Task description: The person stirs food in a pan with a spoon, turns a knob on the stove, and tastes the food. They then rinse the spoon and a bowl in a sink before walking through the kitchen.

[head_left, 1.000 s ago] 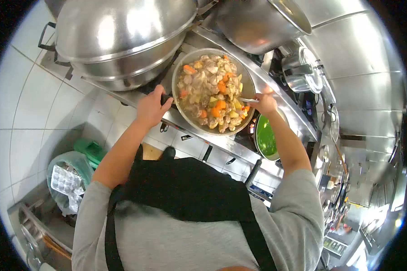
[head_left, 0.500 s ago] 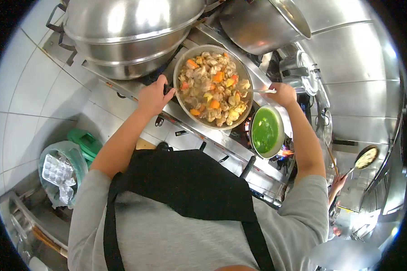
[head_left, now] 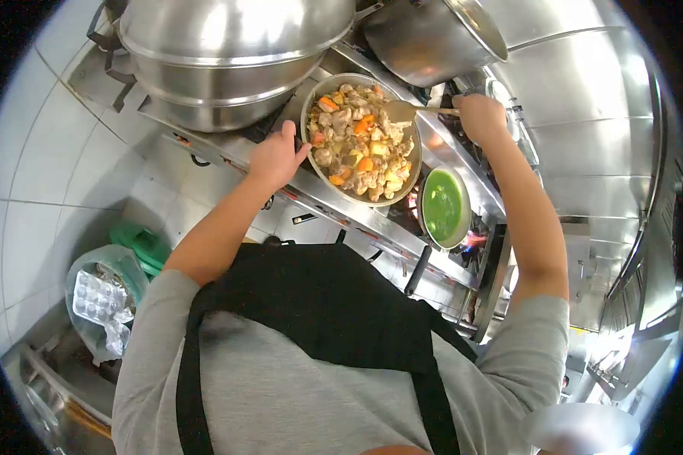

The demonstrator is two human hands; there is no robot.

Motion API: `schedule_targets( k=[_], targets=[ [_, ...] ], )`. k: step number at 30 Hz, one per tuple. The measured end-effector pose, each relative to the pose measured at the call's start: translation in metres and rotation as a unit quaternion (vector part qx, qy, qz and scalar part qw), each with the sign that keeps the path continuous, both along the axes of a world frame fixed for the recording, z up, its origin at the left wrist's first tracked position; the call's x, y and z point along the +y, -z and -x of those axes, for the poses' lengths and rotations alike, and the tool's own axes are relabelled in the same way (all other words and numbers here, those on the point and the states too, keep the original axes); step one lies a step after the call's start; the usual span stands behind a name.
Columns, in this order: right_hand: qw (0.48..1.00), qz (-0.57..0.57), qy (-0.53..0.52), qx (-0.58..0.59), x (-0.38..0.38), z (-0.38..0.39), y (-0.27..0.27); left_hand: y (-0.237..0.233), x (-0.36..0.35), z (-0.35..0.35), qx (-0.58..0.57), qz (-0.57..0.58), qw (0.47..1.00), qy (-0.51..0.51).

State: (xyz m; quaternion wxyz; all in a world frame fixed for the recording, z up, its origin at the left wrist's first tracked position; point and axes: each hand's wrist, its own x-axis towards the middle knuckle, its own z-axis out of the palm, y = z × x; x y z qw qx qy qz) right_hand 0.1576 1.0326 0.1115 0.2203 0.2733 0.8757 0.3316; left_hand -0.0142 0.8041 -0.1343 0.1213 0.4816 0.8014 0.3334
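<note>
**Wide Pan of Meat and Carrot Pieces, with Spoon**

Wide pan (head_left: 417, 155), on stove (head_left: 437, 142), beside domed steel vessel (head_left: 224, 45); smaller pan of green liquid (head_left: 442, 206) near.
Left hand (head_left: 273, 157): fingers grasping the wide pan's dark handle.
Right hand (head_left: 481, 119): fingers closed on spoon (head_left: 401, 111).
Change: spoon's bowl, previously in the food, now exposed at the rim.
Obscured: handle ends, within hands; spoon's contact with food, unclear.

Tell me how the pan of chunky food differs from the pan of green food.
The larger pan looks wider than the smaller pan. The larger pan holds chunky pieces, some orange; the smaller pan, bright green food. The left hand grips the larger pan, while neither hand touches the smaller pan. Both are round and uncovered.
</note>
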Motion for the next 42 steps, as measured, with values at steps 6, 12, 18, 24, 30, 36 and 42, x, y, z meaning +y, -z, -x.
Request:
schedule_targets(
  k=[6, 12, 18, 24, 30, 36, 42],
  targets=[
    [0.996, 0.024, 0.057, -0.06, 0.004, 0.01, 0.005, -0.014, -0.006, 0.009, -0.005, 0.05, 0.998, 0.046],
    [0.994, -0.002, 0.107, 0.021, 0.037, 0.019, 0.004, 0.001, -0.006, 0.006, 0.036, -0.001, 0.999, 0.04],
    [0.999, -0.019, 0.038, 0.022, 0.102, 0.037, 0.07, 0.005, -0.004, 0.001, 0.054, -0.002, 0.998, 0.017],
    [0.995, 0.06, 0.045, -0.07, 0.158, -0.018, 0.088, -0.002, 0.007, 0.006, 0.018, 0.044, 0.999, -0.018],
    [0.973, 0.222, 0.043, -0.04, 0.205, -0.052, 0.138, -0.001, 0.027, 0.01, 0.026, 0.037, 0.998, -0.054],
    [0.95, 0.304, 0.008, 0.072, 0.162, -0.081, 0.184, 0.006, 0.021, -0.008, 0.056, -0.005, 0.996, -0.072],
    [0.968, 0.237, 0.022, 0.078, 0.153, -0.089, 0.112, 0.01, 0.024, -0.011, 0.082, -0.061, 0.99, -0.095]
  ],
)
